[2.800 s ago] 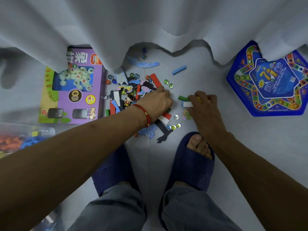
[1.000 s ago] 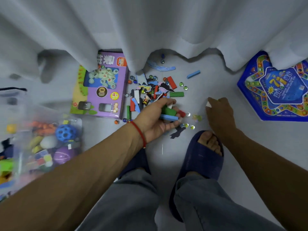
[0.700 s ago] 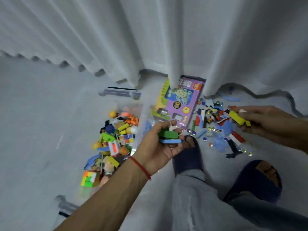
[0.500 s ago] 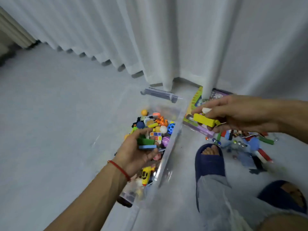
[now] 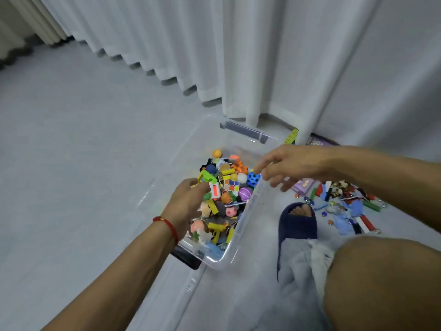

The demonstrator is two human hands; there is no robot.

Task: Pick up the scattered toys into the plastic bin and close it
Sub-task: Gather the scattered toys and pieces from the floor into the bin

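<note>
So the clear plastic bin sits on the grey floor with no lid on, long axis running from the near-left corner up toward the curtain, and it's packed with small toys. Left hand is down among them near the left wall, and whether that grip is holding anything is honestly hard to tell. Right hand hovers over the right rim, grip loose with fingers spread, nothing in it. More scattered toys lie on the floor right of the bin, past the blue slipper.
</note>
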